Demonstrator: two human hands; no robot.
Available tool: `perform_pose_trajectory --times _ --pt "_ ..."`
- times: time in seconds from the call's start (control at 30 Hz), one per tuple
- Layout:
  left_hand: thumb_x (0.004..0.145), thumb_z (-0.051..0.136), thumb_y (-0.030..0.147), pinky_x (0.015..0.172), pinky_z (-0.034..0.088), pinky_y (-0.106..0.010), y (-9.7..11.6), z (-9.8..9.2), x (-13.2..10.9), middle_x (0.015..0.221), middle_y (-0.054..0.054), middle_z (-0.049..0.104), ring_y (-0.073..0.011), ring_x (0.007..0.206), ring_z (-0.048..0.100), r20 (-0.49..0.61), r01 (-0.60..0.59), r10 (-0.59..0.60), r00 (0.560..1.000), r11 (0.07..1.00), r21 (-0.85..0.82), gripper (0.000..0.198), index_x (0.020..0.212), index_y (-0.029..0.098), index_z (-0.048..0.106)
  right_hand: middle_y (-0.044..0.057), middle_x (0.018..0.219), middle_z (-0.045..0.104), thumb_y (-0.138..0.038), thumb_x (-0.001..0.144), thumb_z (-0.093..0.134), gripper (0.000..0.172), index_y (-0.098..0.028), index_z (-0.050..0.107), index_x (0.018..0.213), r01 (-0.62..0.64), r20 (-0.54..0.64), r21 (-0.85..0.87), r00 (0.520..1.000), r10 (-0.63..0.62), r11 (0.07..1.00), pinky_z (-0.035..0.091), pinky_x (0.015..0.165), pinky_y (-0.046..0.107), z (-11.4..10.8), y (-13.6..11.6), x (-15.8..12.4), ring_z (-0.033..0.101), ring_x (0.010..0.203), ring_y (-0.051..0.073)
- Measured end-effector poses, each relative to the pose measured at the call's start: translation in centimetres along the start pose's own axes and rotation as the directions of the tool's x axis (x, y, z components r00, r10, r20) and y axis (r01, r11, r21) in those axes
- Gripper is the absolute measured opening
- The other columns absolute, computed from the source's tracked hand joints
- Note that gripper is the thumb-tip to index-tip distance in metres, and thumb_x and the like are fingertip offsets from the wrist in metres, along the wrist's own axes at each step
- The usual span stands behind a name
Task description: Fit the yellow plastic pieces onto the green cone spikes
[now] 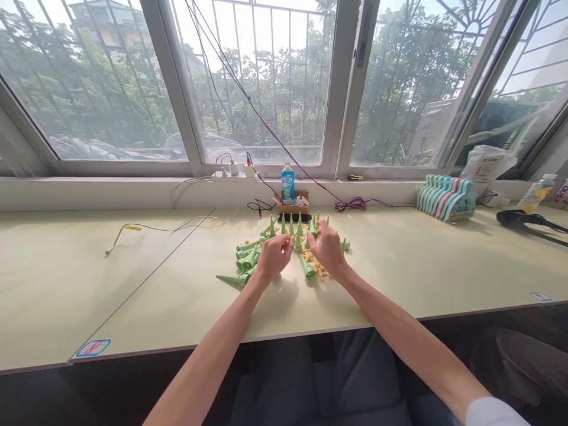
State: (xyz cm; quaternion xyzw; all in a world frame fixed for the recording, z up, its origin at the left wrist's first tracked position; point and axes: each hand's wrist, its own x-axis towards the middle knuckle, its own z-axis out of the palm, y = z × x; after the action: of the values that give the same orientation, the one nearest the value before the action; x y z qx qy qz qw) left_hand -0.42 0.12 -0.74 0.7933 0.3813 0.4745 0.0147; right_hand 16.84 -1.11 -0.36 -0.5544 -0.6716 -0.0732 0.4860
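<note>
Left hand: fingers curled just beside upright green cones; grip not determinable. Right hand: fingers bent, with yellow pieces scattered near them. Toppled cones lie left of the left fingers. Blue bottle stands beyond both sets of fingers; pastel hangers, well to their right

Green is shown by cones, yellow by bits, blue by the bottle near the back edge of the counter.
</note>
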Motion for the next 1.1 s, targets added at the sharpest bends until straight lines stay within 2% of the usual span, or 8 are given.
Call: perform_pose_trajectory --times 0.1,0.2,0.4,0.53,0.67,0.83,0.97,1.1 --pt "0.096 0.042 0.034 0.051 0.027 -0.026 0.0 0.0 0.0 0.051 0.003 0.037 -0.0099 0.047 0.032 -0.004 0.009 -0.009 1.000 1.000 -0.020 0.042 0.057 0.019 0.035 0.006 0.084 0.063 -0.032 0.090 0.054 0.025 -0.016 0.052 0.109 0.049 -0.049 0.072 0.998 -0.046 0.996 0.047 0.066 0.030 0.1 -0.2 -0.1 0.056 0.061 0.016" --pt "0.098 0.039 0.036 0.051 0.025 -0.026 0.0 0.0 0.0 0.051 0.003 0.034 -0.0103 0.047 0.030 0.003 0.022 -0.022 1.000 0.998 -0.053 0.044 0.058 0.019 0.034 0.004 0.086 0.063 -0.036 0.090 0.056 0.027 -0.018 0.051 0.110 0.088 -0.054 0.167 0.995 -0.080 0.982 0.049 0.067 0.031 0.1 -0.5 -0.3 0.051 0.051 0.011" --pt "0.099 0.035 0.040 0.052 0.029 -0.026 0.2 -0.2 0.1 0.055 0.001 0.044 -0.0109 0.049 0.037 0.030 0.074 -0.072 0.997 0.995 -0.069 0.044 0.061 0.018 0.044 0.004 0.093 0.064 -0.040 0.088 0.059 0.032 -0.021 0.050 0.112 0.128 0.064 0.372 0.984 -0.163 0.919 0.049 0.055 0.026 0.1 -1.2 -0.8 0.051 0.046 0.008" --pt "0.099 0.033 0.043 0.049 0.030 -0.025 0.4 -0.2 0.2 0.052 0.002 0.044 -0.0108 0.046 0.040 0.037 0.140 -0.137 0.990 0.986 -0.087 0.047 0.061 0.018 0.045 0.003 0.095 0.064 -0.038 0.085 0.063 0.035 -0.022 0.048 0.112 0.107 0.142 0.454 0.971 -0.191 0.884 0.048 0.051 0.024 0.2 -1.2 -0.9 0.052 0.047 0.007" --pt "0.097 0.036 0.045 0.047 0.033 -0.024 0.6 -0.4 0.4 0.054 0.001 0.049 -0.0104 0.046 0.044 0.031 0.180 -0.177 0.984 0.974 -0.138 0.045 0.064 0.018 0.049 0.003 0.097 0.063 -0.034 0.082 0.066 0.043 -0.022 0.044 0.117 0.077 0.204 0.485 0.959 -0.198 0.871 0.048 0.050 0.023 0.5 -0.9 -0.8 0.053 0.048 0.006" --pt "0.091 0.051 0.044 0.052 0.041 -0.024 0.7 -0.4 0.5 0.071 -0.002 0.064 -0.0127 0.058 0.055 0.045 0.160 -0.155 0.987 0.972 -0.171 0.031 0.079 0.017 0.061 0.005 0.102 0.064 -0.028 0.081 0.067 0.052 -0.022 0.039 0.125 0.058 0.283 0.472 0.935 -0.214 0.880 0.048 0.053 0.023 1.0 -0.4 -0.9 0.055 0.052 0.007" --pt "0.087 0.057 0.043 0.054 0.044 -0.025 0.4 -0.3 0.4 0.071 -0.003 0.064 -0.0133 0.060 0.056 0.050 0.148 -0.142 0.989 0.980 -0.136 0.029 0.074 0.017 0.058 0.005 0.105 0.065 -0.024 0.080 0.069 0.056 -0.023 0.039 0.127 0.059 0.327 0.427 0.920 -0.215 0.903 0.049 0.058 0.025 1.1 -0.4 -1.0 0.055 0.054 0.007" --pt "0.087 0.057 0.038 0.055 0.043 -0.024 0.2 -0.2 0.2 0.069 -0.002 0.063 -0.0129 0.060 0.057 0.060 0.161 -0.155 0.986 0.979 -0.125 0.025 0.073 0.017 0.057 0.004 0.104 0.066 -0.032 0.081 0.070 0.053 -0.023 0.043 0.125 0.070 0.342 0.431 0.910 -0.235 0.900 0.049 0.060 0.025 0.9 -0.4 -0.7 0.055 0.054 0.008"
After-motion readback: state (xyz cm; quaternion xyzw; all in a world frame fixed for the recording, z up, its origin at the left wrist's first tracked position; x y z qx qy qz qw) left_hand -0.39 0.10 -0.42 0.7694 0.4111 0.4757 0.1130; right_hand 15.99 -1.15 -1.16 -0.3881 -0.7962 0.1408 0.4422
